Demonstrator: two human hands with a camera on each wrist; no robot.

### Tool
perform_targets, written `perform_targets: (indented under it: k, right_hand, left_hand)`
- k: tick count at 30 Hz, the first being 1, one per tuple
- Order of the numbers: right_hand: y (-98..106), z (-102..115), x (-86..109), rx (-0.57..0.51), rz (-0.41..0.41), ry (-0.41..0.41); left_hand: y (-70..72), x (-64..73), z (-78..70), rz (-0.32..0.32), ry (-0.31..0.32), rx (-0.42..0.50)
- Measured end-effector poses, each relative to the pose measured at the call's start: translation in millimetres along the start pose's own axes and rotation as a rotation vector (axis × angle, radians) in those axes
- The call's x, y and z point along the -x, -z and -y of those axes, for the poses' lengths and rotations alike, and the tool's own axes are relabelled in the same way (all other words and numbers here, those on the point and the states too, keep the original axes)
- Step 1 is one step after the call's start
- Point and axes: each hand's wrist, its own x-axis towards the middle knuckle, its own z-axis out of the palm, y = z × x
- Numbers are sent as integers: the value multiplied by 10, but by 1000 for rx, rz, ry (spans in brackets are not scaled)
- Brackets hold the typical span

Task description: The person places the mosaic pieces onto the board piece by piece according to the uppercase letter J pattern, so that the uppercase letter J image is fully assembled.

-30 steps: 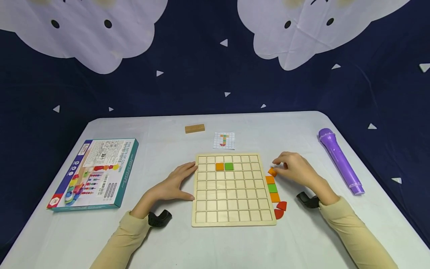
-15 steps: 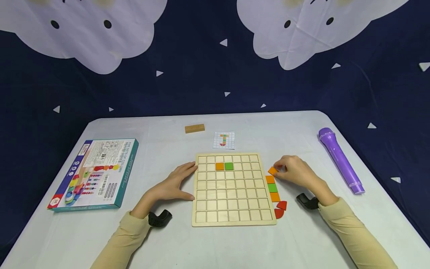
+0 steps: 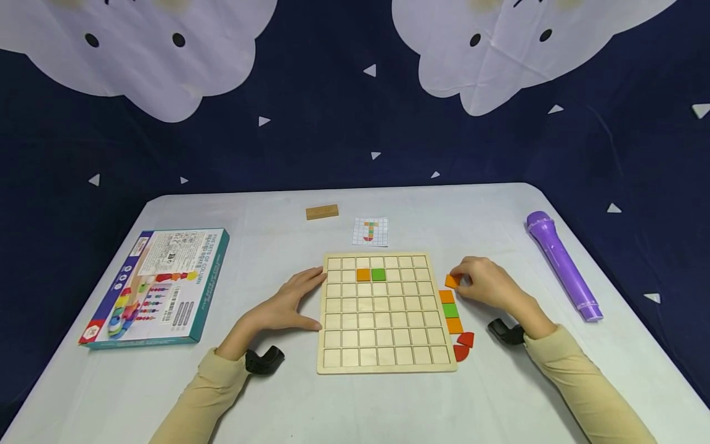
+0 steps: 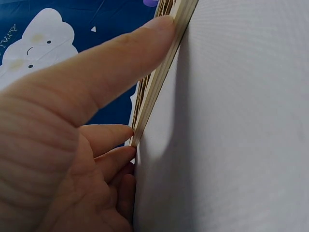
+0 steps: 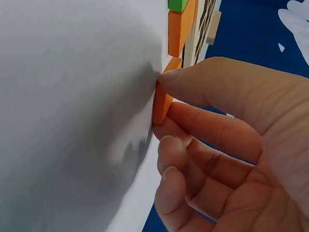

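A wooden grid board [image 3: 366, 339] lies in front of me, with an orange tile [image 3: 363, 275] and a green tile [image 3: 378, 274] side by side in its second row. My left hand [image 3: 285, 305] rests against the board's left edge; in the left wrist view its thumb [image 4: 130, 53] and fingertips touch that edge. Off the board's upper right side, my right hand [image 3: 488, 282] pinches an orange square tile [image 5: 164, 99] between thumb and forefinger, low at the tabletop. Below it, an orange tile [image 3: 446, 296], a green tile [image 3: 450, 310] and another orange tile [image 3: 453, 325] form a column.
Two red rounded pieces [image 3: 461, 353] lie by the board's lower right corner. A pattern card [image 3: 370, 232] and a small wooden block [image 3: 322, 212] are beyond the board. At the left is a boxed toy set [image 3: 155, 287]; a purple tube [image 3: 563, 265] lies at the right.
My right thumb and forefinger have closed on the orange tile, which has turned and shifted slightly to the right. My left hand and the board stay in place.
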Motion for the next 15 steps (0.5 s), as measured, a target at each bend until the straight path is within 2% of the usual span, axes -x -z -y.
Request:
perform_targets:
  k: [8, 15]
  right_hand:
    - [4, -15, -36, 31, -36, 19]
    - [26, 22, -100, 16, -52, 24]
  left_hand:
    - [7, 9, -14, -1, -1, 13]
    - [7, 2, -11, -1, 0, 5]
